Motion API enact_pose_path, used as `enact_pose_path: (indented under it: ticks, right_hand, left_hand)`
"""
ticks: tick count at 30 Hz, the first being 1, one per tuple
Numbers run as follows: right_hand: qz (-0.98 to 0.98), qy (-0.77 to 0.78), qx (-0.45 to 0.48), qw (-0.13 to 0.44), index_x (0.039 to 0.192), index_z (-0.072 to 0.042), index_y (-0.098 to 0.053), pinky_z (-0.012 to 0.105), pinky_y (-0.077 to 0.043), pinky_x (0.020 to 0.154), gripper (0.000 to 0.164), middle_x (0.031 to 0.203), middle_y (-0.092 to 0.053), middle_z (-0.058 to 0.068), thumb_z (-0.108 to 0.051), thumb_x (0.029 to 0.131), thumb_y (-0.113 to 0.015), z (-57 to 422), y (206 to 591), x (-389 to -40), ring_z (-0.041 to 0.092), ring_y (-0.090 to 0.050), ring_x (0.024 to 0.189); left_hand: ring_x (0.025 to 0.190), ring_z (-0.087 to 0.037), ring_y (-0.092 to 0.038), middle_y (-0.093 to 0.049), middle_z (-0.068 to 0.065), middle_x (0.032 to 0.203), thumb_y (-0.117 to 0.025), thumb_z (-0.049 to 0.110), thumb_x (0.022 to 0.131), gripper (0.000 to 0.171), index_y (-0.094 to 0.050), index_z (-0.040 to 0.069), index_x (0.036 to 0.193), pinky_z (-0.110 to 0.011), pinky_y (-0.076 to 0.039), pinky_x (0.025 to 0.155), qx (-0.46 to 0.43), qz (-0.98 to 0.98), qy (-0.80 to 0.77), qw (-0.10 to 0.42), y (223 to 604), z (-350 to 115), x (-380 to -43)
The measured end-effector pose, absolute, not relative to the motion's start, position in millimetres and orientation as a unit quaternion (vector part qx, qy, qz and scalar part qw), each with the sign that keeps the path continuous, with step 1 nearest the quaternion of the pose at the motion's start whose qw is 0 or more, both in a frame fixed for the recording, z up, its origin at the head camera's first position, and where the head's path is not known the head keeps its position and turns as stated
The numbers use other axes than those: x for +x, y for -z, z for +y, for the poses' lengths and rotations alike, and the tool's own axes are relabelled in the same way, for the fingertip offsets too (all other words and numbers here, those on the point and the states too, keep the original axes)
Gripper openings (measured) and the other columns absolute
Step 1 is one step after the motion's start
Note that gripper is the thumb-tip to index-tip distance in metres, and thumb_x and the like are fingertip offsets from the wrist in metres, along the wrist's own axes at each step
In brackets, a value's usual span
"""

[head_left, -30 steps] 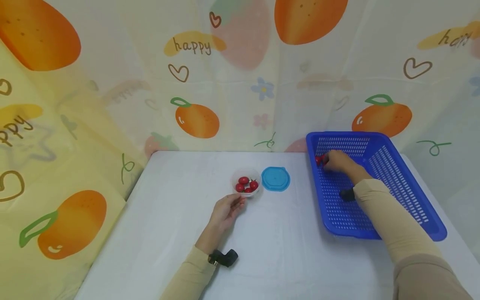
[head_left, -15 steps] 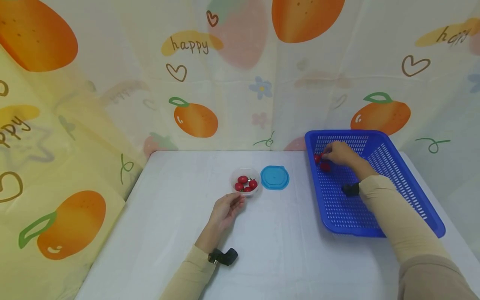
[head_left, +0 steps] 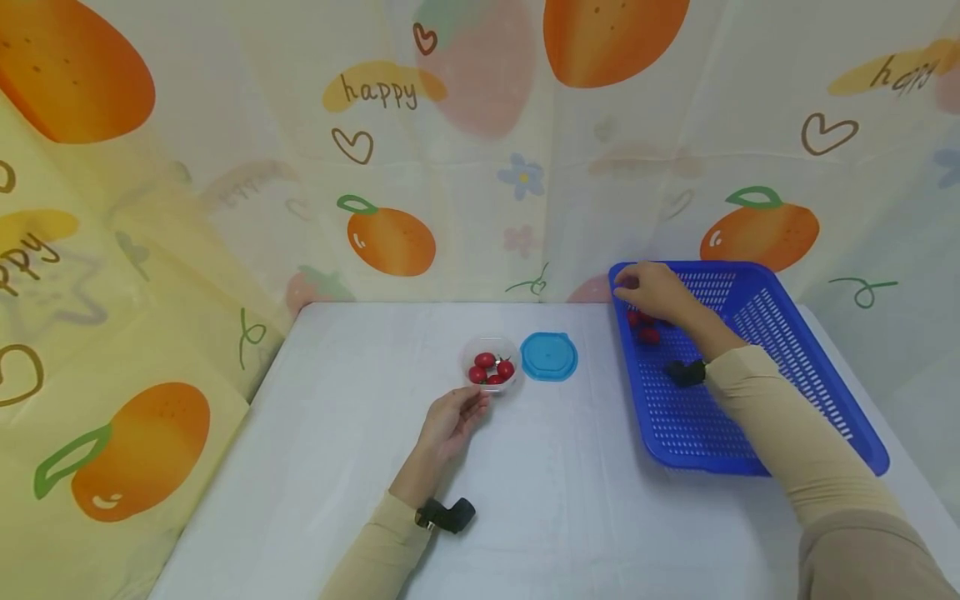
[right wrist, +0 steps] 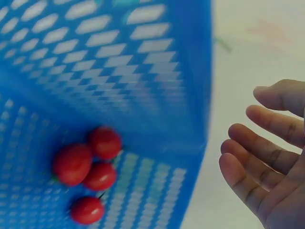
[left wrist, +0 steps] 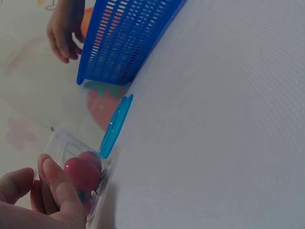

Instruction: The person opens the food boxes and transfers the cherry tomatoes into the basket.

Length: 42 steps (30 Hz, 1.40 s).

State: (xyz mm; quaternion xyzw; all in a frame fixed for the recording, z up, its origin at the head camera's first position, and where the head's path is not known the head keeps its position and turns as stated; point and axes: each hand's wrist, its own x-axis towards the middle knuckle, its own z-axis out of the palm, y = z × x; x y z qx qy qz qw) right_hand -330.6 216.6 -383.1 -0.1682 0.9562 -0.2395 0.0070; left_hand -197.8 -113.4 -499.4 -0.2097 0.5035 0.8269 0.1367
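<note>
"Above the far left corner of the basket (head_left: 667,408), what does the right hand (head_left: 651,287) hold?"

"Nothing: its fingers are loose and slightly apart. Four tomatoes (right wrist: 73,164) lie below, bunched near the corner."

"And the left hand (head_left: 450,425)?"

"It touches the near side of the cup (head_left: 491,344), probably steadying it; whether it pinches the rim, I cannot tell. Four more tomatoes show inside. The lid (head_left: 549,357) lies flat beside it, leaving the mouth uncovered."
</note>
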Motion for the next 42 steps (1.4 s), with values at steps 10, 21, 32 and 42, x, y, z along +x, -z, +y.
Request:
enact_pose_path:
  ticks: [10, 21, 32, 42]
  right_hand:
    - [0.946, 0.226, -0.231, 0.031, 0.110, -0.002, -0.061, 0.043, -0.051, 0.079, 0.033, 0.103, -0.063, 0.017, -0.025, 0.087, -0.055, 166, 366, -317, 0.029, -0.059, 0.092]
    - [0.947, 0.164, -0.264, 0.076, 0.112, -0.009, -0.060, 0.038, -0.052, 0.082, 0.030, 0.108, -0.061, 0.013, -0.024, 0.086, -0.058, 120, 361, -309, 0.026, -0.057, 0.100]
    - [0.939, 0.133, -0.294, 0.122, 0.114, -0.013, -0.060, 0.037, -0.051, 0.089, 0.031, 0.113, -0.061, 0.009, -0.027, 0.086, -0.060, 83, 369, -302, 0.023, -0.056, 0.107]
    - [0.929, 0.094, -0.338, 0.122, 0.110, -0.012, -0.062, 0.033, -0.051, 0.088, 0.029, 0.108, -0.062, 0.007, -0.024, 0.084, -0.062, 56, 380, -291, 0.020, -0.057, 0.101]
  left_hand:
    - [0.091, -0.014, -0.063, -0.066, -0.003, 0.093, -0.058, 0.020, 0.087, 0.029, -0.056, 0.003, 0.111, -0.022, -0.052, 0.084, -0.208, 0.507, -0.825, 0.138, 500, -113, -197]
    - [0.093, -0.014, -0.063, -0.066, -0.003, 0.094, -0.058, 0.021, 0.087, 0.030, -0.056, 0.005, 0.112, -0.021, -0.052, 0.084, -0.208, 0.504, -0.826, 0.140, 499, -113, -197]
    - [0.098, -0.017, -0.062, -0.066, -0.004, 0.097, -0.057, 0.021, 0.087, 0.030, -0.056, 0.005, 0.113, -0.022, -0.051, 0.086, -0.209, 0.499, -0.829, 0.146, 499, -114, -197]
    - [0.098, -0.017, -0.061, -0.066, -0.005, 0.097, -0.057, 0.021, 0.087, 0.033, -0.054, 0.002, 0.115, -0.022, -0.051, 0.086, -0.199, 0.494, -0.833, 0.150, 498, -115, -197]
